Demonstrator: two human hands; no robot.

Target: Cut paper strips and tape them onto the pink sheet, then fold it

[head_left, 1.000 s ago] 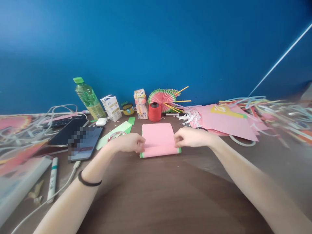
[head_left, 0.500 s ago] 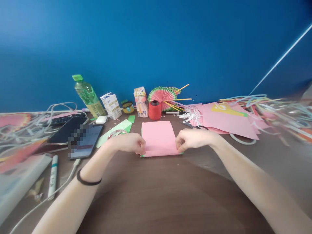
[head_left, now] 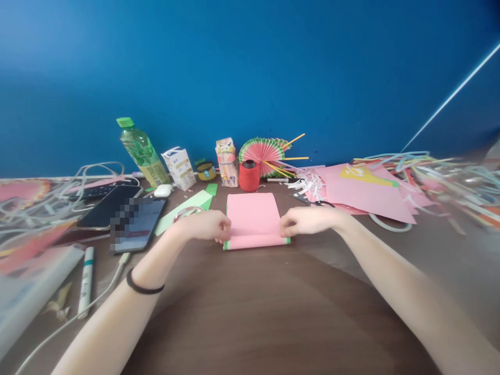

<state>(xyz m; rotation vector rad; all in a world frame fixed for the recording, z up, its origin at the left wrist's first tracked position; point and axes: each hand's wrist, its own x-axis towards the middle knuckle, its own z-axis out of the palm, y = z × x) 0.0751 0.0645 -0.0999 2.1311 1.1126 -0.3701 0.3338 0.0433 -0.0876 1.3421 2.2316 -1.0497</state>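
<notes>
A sheet of pink paper (head_left: 253,212) with green side edges lies on the brown table in front of me. Its near edge is turned up into a narrow band with green ends. My left hand (head_left: 207,226) pinches the paper at the left end of this band, fingers curled. At the right end, my right hand (head_left: 304,223) has its thumb and fingers closed on the paper. The fingertips are partly hidden. Just beyond the sheet stands a red thread spool (head_left: 249,176), with a pink-and-green pleated paper fan (head_left: 261,151) behind it.
Left of my hands lie green paper strips (head_left: 187,208), a phone (head_left: 144,224), a marker (head_left: 86,281) and a white cable. A green bottle (head_left: 142,151) and small cartons (head_left: 179,167) stand by the blue wall. Scissors (head_left: 312,200) and pink sheets (head_left: 359,190) lie right.
The paper's near edge has been folded up and over, so a band with green ends now shows. Both hands have shifted slightly away from me along with it.
</notes>
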